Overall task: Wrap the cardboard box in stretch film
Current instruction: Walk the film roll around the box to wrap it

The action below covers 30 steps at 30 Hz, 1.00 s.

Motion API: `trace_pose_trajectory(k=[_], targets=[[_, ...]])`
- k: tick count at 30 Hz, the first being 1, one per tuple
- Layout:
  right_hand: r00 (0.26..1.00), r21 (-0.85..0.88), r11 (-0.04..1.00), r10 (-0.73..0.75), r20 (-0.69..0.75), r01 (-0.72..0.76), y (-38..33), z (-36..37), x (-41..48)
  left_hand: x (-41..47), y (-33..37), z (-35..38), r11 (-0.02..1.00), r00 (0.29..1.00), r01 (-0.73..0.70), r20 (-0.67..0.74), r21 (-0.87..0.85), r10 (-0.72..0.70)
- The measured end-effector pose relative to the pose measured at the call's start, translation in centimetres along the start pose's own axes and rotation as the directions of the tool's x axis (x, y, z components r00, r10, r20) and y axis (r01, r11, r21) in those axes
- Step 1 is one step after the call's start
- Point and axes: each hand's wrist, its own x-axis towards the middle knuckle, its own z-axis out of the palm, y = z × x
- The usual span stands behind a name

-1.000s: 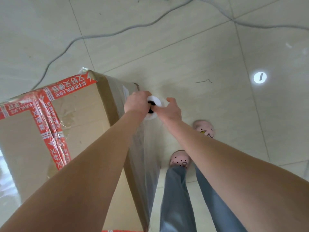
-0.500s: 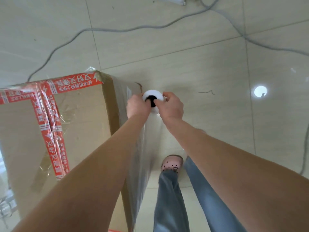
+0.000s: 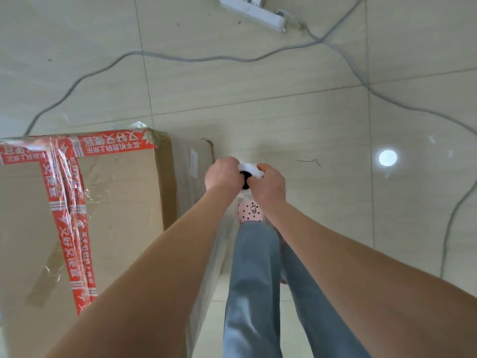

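A roll of stretch film is gripped at its top end between both hands, the left hand curled round it from the box side and the right hand closed on it from the other. The roll is held upright, its long axis running down toward the floor, so that only its white rim and dark core hole are seen, facing up at the camera. A clear sheet of film is drawn from the roll to the right-hand side of the cardboard box, which stands just left of the hands and fills the lower left of the view. The box's top face is crossed by red printed tape under glossy film. Below the hands, blue jeans and a pink spotted shoe are seen. The floor is laid with pale glossy tiles. Grey cables are trailed across it toward a white power strip at the top edge, and a round spot of light is reflected at right.
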Motion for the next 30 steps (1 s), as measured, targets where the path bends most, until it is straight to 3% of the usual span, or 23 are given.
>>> trace_pose_trajectory(k=[9,17,20,25,30], targets=[[0.996,-0.096,0.991,-0.094,-0.006,0.093,-2.9,1.2,1.5,1.3,-2.1,-1.7,0.995,0.998,0.028,-0.052,-0.098,-0.034],[0.973,-0.343,0.91,-0.215,0.089,0.232,-5.8,1.6,3.0,2.3,-3.0,-3.4,0.996,0.999,-0.011,-0.036,-0.087,0.008],[0.981,-0.22,0.956,-0.191,0.031,0.194,-6.1,1.6,3.2,3.4,-2.1,-4.5,0.993,0.991,-0.11,-0.08,-0.029,0.108],[0.998,0.029,0.997,0.067,-0.012,-0.067,-5.3,1.8,3.4,4.4,-1.4,-5.2,0.987,0.985,-0.159,-0.066,0.032,0.16],[1.0,-0.069,0.998,-0.013,-0.006,0.012,-6.9,1.2,4.3,5.1,-1.0,-5.8,0.951,0.958,-0.264,-0.076,0.158,0.278]])
